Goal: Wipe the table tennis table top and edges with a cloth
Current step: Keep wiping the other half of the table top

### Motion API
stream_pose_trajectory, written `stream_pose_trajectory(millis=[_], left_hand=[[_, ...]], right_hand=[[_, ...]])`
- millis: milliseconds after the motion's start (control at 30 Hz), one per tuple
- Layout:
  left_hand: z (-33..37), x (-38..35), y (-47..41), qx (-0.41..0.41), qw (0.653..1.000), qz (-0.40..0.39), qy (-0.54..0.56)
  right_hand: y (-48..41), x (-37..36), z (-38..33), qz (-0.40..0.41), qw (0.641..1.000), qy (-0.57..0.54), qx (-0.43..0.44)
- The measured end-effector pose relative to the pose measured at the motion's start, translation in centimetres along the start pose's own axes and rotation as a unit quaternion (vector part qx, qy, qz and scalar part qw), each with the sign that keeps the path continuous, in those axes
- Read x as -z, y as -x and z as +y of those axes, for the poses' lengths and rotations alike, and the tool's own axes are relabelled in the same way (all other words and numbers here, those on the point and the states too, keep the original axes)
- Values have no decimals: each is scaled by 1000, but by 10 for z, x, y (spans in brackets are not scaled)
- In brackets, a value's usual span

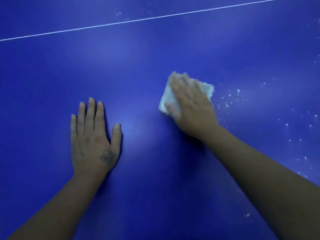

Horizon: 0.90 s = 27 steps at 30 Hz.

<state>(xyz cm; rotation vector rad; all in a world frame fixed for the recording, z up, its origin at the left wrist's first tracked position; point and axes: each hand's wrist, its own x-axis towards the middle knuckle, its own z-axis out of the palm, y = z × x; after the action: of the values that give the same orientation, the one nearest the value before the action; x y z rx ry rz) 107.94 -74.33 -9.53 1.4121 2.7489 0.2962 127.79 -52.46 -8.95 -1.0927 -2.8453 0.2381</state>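
The blue table tennis table top [155, 58] is filling the whole view, its surface shining softly in patches. A thin white line [138, 19] is running across the far part of it, slanting upward from left to right.

Two bare forearms are reaching in from the near edge of the view. The right forearm [259, 170] is coming in from the lower right corner and the left forearm [65, 205] from the lower left.

The left hand [93, 135] is lying flat on the table, palm down. Its fingers are straight and close together, the thumb is standing a little apart to the right, and it is holding nothing. A small dark tattoo [105, 156] is showing on the back of this hand, near the base of the thumb.

The right hand [192, 110] is resting on top of a pale cloth [208, 89] and pressing it against the table with the fingers stretched forward over it. This hand is blurred, so how each finger is lying is hard to tell. The cloth is sitting on the table right of centre, well apart from the left hand, with its corners sticking out past the hand at the far right and near left.

White specks [230, 97] are lying scattered on the blue surface just to the right of the cloth, thinning out toward the right edge of the view, and a few more are dotting the table near the white line.
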Motion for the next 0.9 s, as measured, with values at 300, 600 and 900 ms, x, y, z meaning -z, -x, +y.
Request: stream_pose_trajectory(millis=[300,600,900], left_hand=[[87,2,54,-40,988,36,146],[91,-28,98,-111,994,-13,16],[92,-27,98,-104,994,-17,20]], right_hand=[[55,11,12,-12,999,10,45],[84,7,30,-9,1000,11,7],[121,7,32,-16,999,8,31]])
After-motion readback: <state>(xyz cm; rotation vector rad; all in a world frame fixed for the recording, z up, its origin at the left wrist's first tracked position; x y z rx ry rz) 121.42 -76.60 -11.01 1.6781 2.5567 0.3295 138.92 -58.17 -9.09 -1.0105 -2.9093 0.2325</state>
